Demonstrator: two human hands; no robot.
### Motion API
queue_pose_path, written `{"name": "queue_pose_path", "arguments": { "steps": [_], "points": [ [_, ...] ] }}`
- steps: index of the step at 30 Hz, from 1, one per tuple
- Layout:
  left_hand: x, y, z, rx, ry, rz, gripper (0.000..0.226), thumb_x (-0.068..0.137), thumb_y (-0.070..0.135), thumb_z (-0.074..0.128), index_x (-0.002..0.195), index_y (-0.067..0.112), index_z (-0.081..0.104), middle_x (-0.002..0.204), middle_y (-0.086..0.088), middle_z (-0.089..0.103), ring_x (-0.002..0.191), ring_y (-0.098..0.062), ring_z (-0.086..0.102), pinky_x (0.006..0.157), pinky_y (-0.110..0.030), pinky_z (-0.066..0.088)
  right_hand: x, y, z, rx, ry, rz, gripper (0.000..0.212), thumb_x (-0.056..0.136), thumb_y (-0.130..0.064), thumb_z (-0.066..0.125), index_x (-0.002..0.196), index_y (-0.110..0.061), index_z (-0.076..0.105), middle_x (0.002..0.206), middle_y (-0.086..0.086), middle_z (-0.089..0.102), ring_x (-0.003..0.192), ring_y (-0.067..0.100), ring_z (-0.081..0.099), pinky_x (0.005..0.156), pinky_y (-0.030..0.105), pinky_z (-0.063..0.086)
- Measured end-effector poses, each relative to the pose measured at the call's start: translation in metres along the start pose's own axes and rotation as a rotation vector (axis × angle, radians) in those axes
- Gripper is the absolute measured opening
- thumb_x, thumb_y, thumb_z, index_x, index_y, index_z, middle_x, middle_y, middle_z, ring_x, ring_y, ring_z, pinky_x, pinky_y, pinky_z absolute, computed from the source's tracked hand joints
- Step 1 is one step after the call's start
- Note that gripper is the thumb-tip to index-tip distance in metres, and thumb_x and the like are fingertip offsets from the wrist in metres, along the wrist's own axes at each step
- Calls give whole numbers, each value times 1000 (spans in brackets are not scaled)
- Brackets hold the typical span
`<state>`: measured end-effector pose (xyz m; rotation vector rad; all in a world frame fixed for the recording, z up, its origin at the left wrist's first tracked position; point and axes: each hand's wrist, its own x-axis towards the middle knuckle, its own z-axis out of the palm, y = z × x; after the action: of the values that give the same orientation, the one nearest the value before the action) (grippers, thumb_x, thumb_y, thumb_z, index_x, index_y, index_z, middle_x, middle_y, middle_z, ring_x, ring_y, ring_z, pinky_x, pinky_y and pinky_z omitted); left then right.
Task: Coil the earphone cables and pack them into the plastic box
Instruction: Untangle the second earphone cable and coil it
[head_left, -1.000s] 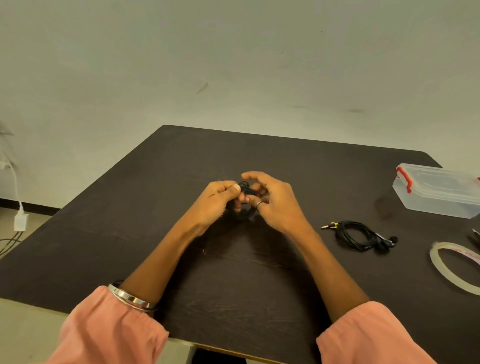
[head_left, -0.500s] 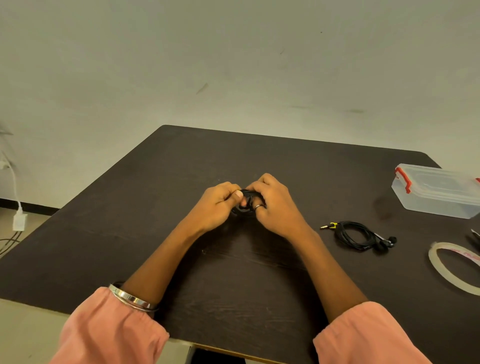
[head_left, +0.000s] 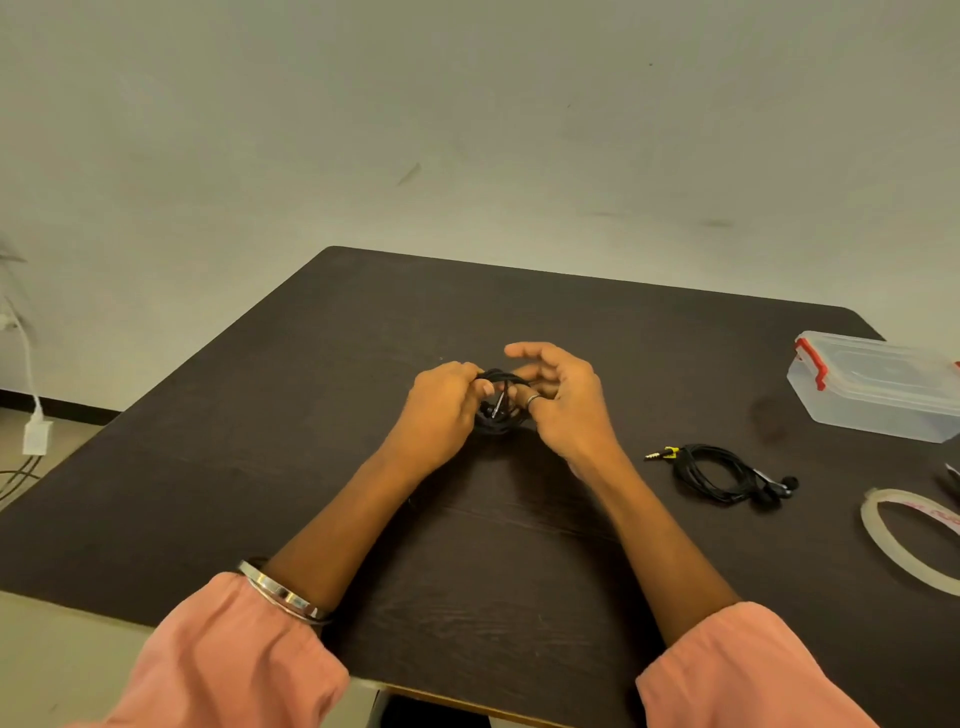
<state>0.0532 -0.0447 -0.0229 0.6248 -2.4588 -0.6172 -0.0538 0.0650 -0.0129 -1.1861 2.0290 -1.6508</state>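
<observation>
**Two hands working a black earphone coil at the centre of the counter**

From the head camera I see the left hand (head_left: 441, 410) and the right hand (head_left: 563, 402) meeting over the middle of the dark counter (head_left: 311, 467). Between them sits a small bundle of black earphone cable (head_left: 496, 402), wound into loops. The left hand grips the bundle at its 9 o'clock side, fingers curled round the strands and the thumb laid over the top loop. The right hand meets the bundle from its 3 o'clock side: its lower fingers, one bearing a ring (head_left: 534, 399), are curled against the loops, while its upper fingers arch loosely above the coil. I cannot tell whether the bundle touches the counter or is held just above it.

A second earphone set (head_left: 722, 475), already coiled, lies flat on the counter at about 4 o'clock from the hands, well apart from them; its yellow-collared plug (head_left: 661, 453) points to 9 o'clock and its earbuds (head_left: 779, 488) lie at the 3 o'clock end. The clear plastic box (head_left: 878, 389), with its lid on and a red latch (head_left: 811, 359) at the near end, stands at 3 o'clock by the counter's right edge. A roll of clear tape (head_left: 904, 545) lies flat at 4 o'clock, beyond the coiled set.

A metal bangle (head_left: 283, 597) circles the left forearm above a pink sleeve (head_left: 223, 665).
</observation>
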Motion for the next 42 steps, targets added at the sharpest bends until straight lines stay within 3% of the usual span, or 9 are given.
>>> {"name": "queue_pose_path", "arguments": {
  "steps": [5,9,13,25,28,32,35,38,42],
  "points": [
    [-2,5,4,12,29,-28,28,101,21,43,98,2,62,86,-13,61,71,-25,59,67,-40,50,-3,1,6,61,107,-74,43,81,13,60,108,-20,65,83,-3,69,80,5,68,70,20,55],
    [-6,9,2,-136,65,-46,24,101,16,41,96,5,63,82,-9,63,44,-14,60,46,-21,49,-4,1,8,180,104,-58,44,82,13,60,107,-24,64,88,6,70,84,18,70,72,28,58],
    [-5,8,2,-319,93,-135,21,100,16,45,96,10,65,82,-3,67,40,-12,60,45,-16,46,-2,1,7,245,71,-28,43,80,13,64,110,-17,64,92,11,69,88,20,69,74,29,58],
    [-5,8,-3,-674,-23,-380,33,99,24,47,82,10,71,66,-8,68,59,-27,57,43,-28,40,-2,6,3,-329,14,-434,42,73,8,63,107,-15,71,98,3,67,91,11,61,80,9,44],
    [-4,12,-4,-746,-58,-389,32,100,22,45,82,12,71,58,-5,63,53,-19,52,41,-25,37,-3,5,4,-215,65,-371,30,79,5,63,100,-13,73,94,1,71,89,10,66,79,20,52],
    [-2,7,-3,-728,-51,-360,33,101,24,44,84,13,70,57,-2,62,48,-12,50,40,-24,36,-3,0,5,224,-2,-13,19,90,3,56,98,-7,70,87,5,72,82,12,69,77,29,57],
    [1,-2,-6,-498,23,-234,29,100,22,45,86,13,69,58,1,60,46,-5,50,44,-17,39,-2,0,2,430,-86,127,16,92,5,54,100,0,66,93,17,70,84,19,70,78,36,59],
    [2,-9,-10,-286,61,-69,18,98,18,49,92,19,65,61,5,60,54,2,55,54,-8,40,2,6,-3,283,-88,99,22,88,9,58,90,-10,69,87,10,68,84,22,68,75,38,59],
    [3,-14,-9,-441,39,-118,17,99,18,49,104,15,65,61,4,56,46,-1,49,45,-15,38,6,11,-13,-22,-56,-120,40,80,20,55,77,-17,70,82,-2,66,77,9,66,67,26,56]
  ]
}}
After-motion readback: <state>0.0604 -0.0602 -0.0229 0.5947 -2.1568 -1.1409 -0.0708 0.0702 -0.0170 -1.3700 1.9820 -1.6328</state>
